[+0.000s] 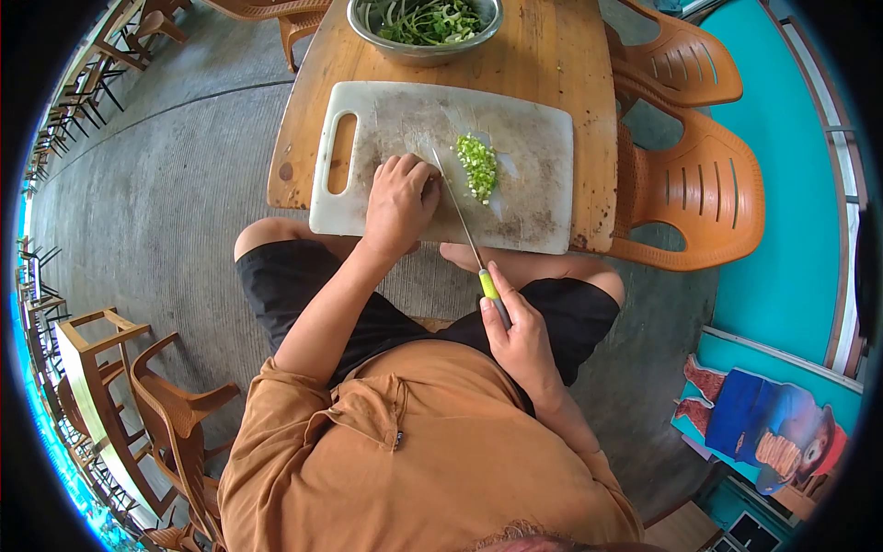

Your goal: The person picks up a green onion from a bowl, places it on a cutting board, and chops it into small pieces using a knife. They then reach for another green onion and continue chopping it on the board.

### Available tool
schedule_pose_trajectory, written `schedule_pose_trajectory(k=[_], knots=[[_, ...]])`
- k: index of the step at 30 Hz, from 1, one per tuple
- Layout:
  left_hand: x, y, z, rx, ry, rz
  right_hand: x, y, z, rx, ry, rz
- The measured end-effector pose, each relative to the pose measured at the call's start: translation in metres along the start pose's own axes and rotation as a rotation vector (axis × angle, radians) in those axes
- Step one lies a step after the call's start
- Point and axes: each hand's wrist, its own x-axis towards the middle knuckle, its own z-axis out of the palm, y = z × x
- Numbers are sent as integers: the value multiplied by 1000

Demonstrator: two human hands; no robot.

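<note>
A white cutting board (391, 115) with a slot handle lies at the near edge of the wooden table. On its right half is a small heap of chopped green pieces (477, 167). My left hand (402, 198) rests on the board with its fingers curled; whatever they hold is hidden beneath them. My right hand (517, 327) is wrapped round the green and grey handle of a knife (462, 213). The blade points away from me across the board, its tip just right of my left fingers and left of the chopped heap.
A metal bowl (425, 51) of sliced greens stands beyond the board on the table (552, 55). Orange plastic chairs (704, 189) line the table's right side. More chairs (179, 405) and a small table (101, 414) are at the lower left.
</note>
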Motion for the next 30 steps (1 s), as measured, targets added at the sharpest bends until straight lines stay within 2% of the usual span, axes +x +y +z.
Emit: schedule_pose_trajectory(k=[5, 10, 26, 30], knots=[[1, 2, 0, -10, 14, -2, -3, 12, 2, 26, 70, -94], [1, 1, 2, -1, 28, 12, -3, 4, -6, 154, -33, 102], [0, 1, 0, 2, -40, -27, -5, 7, 5, 150, -8, 63], [1, 1, 0, 0, -33, -26, 4, 1, 7, 183, -38, 129]])
